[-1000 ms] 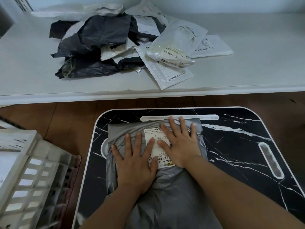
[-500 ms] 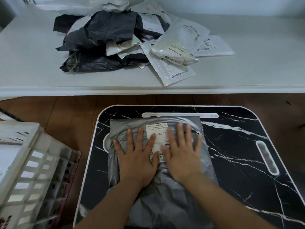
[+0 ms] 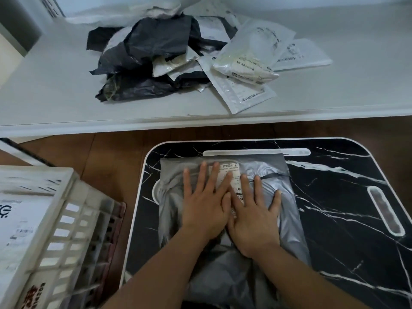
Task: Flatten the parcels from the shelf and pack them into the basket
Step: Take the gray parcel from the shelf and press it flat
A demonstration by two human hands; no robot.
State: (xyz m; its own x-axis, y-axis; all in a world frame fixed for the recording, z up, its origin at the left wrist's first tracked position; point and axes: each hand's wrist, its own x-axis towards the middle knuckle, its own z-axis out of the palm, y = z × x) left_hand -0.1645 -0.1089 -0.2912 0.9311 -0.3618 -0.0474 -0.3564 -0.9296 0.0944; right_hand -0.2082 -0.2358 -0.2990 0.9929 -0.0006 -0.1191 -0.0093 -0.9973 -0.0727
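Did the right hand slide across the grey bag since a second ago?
Yes. The right hand slid right across the grey plastic mailer bag, off the white shipping label that it mostly covered before; only its thumb side overlaps the label now.

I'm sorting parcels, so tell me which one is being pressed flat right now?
The grey parcel on the black marble tray, under both hands; the other parcels lie heaped on the white shelf.
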